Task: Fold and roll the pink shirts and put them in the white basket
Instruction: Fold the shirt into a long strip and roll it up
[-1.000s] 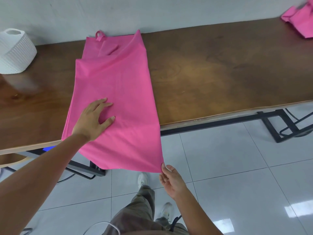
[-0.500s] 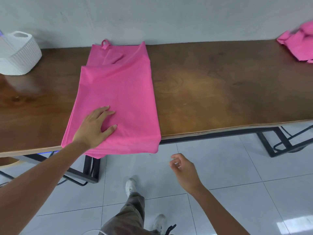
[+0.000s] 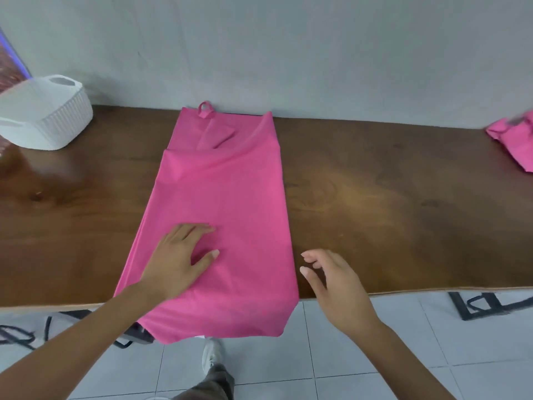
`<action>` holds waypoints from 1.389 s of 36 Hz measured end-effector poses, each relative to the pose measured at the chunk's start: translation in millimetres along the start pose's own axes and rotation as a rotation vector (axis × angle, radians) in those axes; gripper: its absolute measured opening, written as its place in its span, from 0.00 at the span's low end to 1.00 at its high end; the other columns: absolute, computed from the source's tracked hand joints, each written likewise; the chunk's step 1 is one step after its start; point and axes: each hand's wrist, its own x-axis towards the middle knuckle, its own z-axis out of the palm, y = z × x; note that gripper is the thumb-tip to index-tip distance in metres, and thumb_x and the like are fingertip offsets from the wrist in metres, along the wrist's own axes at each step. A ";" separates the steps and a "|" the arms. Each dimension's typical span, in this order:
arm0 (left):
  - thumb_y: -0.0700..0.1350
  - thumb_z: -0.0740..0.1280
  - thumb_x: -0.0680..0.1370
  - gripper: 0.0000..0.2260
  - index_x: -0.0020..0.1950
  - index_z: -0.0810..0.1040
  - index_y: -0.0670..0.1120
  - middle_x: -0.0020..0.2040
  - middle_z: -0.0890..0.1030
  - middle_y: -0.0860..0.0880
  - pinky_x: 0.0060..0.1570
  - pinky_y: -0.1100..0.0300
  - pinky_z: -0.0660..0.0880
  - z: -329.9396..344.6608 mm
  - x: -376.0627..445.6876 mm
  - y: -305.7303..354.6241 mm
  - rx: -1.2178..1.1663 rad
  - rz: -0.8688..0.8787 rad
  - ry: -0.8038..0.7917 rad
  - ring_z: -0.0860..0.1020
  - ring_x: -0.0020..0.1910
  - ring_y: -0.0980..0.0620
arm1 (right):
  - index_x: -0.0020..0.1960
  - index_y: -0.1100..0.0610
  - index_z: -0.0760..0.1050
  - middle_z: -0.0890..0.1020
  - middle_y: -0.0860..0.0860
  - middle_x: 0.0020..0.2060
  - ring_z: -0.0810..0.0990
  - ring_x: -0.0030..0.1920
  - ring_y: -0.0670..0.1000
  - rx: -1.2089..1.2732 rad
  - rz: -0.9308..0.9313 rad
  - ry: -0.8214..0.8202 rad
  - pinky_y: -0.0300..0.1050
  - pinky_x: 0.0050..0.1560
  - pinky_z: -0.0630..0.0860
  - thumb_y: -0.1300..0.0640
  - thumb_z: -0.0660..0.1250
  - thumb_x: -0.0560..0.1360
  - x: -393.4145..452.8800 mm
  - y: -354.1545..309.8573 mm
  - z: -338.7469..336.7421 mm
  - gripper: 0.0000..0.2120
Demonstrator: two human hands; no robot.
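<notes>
On the table (image 3: 375,203), the left hand (image 3: 176,261) still pressed flat on the folded shirt (image 3: 230,197); the right hand (image 3: 331,281), having released the hem, hovered open and empty, probably ready to roll. The basket (image 3: 49,116) waited far left.

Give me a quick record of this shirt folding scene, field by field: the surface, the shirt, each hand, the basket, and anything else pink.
surface: brown wooden table, against a grey wall
shirt: pink shirt folded to a long strip, near end hanging over the table edge
left hand: left hand pressed flat on the shirt, nothing gripped
right hand: right hand open, beside the shirt's right edge, holding nothing
basket: white basket at the far left of the table
other pink: crumpled pink cloth at the far right
</notes>
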 end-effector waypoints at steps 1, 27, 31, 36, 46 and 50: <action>0.64 0.59 0.79 0.25 0.71 0.73 0.54 0.68 0.75 0.56 0.70 0.51 0.68 -1.7 5.9 -0.9 -0.025 0.002 0.010 0.71 0.68 0.52 | 0.63 0.49 0.75 0.77 0.39 0.55 0.74 0.55 0.40 -0.011 -0.001 -0.005 0.36 0.55 0.72 0.49 0.63 0.82 9.3 -1.5 2.1 0.11; 0.71 0.48 0.80 0.34 0.82 0.59 0.56 0.82 0.52 0.42 0.76 0.35 0.55 -40.8 301.8 -63.9 0.274 -0.157 -0.513 0.50 0.80 0.35 | 0.67 0.47 0.73 0.73 0.38 0.59 0.73 0.58 0.38 -0.130 0.069 0.014 0.33 0.57 0.72 0.46 0.58 0.84 196.0 -40.0 37.4 0.15; 0.72 0.44 0.79 0.36 0.82 0.56 0.55 0.83 0.53 0.44 0.77 0.36 0.55 -30.7 316.2 -69.0 0.292 -0.162 -0.541 0.49 0.80 0.36 | 0.67 0.47 0.73 0.73 0.38 0.59 0.73 0.58 0.39 -0.146 0.057 0.028 0.38 0.59 0.74 0.47 0.59 0.84 209.0 -39.7 32.6 0.14; 0.71 0.45 0.80 0.38 0.82 0.58 0.48 0.80 0.59 0.42 0.75 0.39 0.60 -24.9 323.1 -74.5 0.319 -0.148 -0.509 0.55 0.79 0.37 | 0.67 0.47 0.73 0.74 0.40 0.61 0.73 0.58 0.39 -0.177 0.037 0.028 0.37 0.58 0.74 0.46 0.58 0.84 229.7 -39.7 24.4 0.15; 0.52 0.69 0.80 0.11 0.55 0.81 0.46 0.51 0.84 0.47 0.52 0.54 0.76 -32.1 319.8 -77.7 -0.269 -0.210 -0.012 0.80 0.52 0.47 | 0.66 0.48 0.73 0.76 0.41 0.58 0.74 0.55 0.39 -0.165 0.015 0.016 0.38 0.58 0.76 0.49 0.61 0.83 301.0 -42.3 4.2 0.13; 0.46 0.77 0.74 0.07 0.47 0.80 0.47 0.43 0.81 0.56 0.39 0.68 0.67 -39.0 311.1 -71.7 -0.486 -0.194 0.056 0.76 0.41 0.60 | 0.66 0.49 0.72 0.77 0.44 0.59 0.75 0.55 0.42 -0.164 -0.001 0.026 0.39 0.55 0.74 0.51 0.64 0.82 345.5 -44.5 -5.6 0.13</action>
